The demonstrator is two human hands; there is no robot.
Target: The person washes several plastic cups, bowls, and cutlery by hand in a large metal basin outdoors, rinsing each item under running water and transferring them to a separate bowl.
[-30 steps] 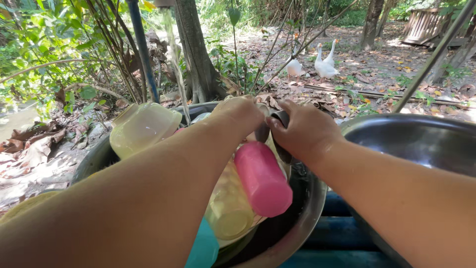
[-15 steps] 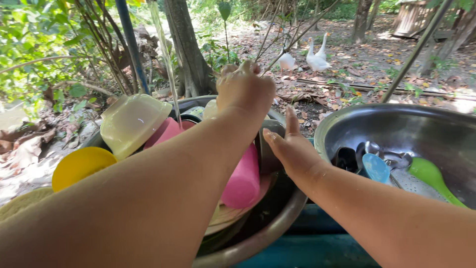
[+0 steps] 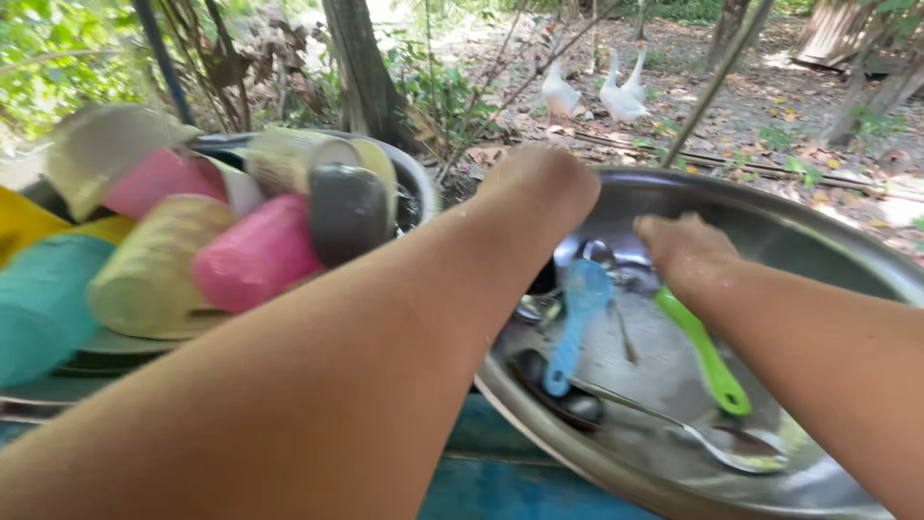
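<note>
1. Right hand (image 3: 685, 248) is over the steel basin (image 3: 770, 217), the landmark for these notes. Fingers curl down toward the basin's inside at its far part; the grip looks clenched, but what it closes on, if anything, is hidden under the hand, so I cannot tell.
2. Left hand (image 3: 539, 188) is at the basin's near-left rim, knuckles up, fist bunched. Its fingers are out of sight behind the wrist; grip state cannot be told.
3. Green plastic spoon (image 3: 707, 356) lies inside the basin, just below the right hand, its handle running toward the near-right wall.
4. Blue plastic spoon (image 3: 576, 323) lies inside the basin left of the green one, its bowl end up near the left wrist.
5. Metal spoon (image 3: 693, 433) lies along the basin floor toward the near rim. A dark ladle (image 3: 563, 395) sits beside the blue spoon's lower end. More metal cutlery, possibly another spoon, shows at the far inner wall, blurred.
6. Left of the basin: a second basin (image 3: 414, 178) packed with upturned plastic cups, namely a pink cup (image 3: 255, 260), a grey cup (image 3: 348, 212), a yellowish cup (image 3: 154, 270) and a teal cup (image 3: 43, 303). All motion-blurred.
7. Under both basins: blue worktop (image 3: 500, 481).
8. Beyond the basin's far rim: leaf-strewn ground, a tree trunk (image 3: 361, 67), two white geese (image 3: 597, 87).
</note>
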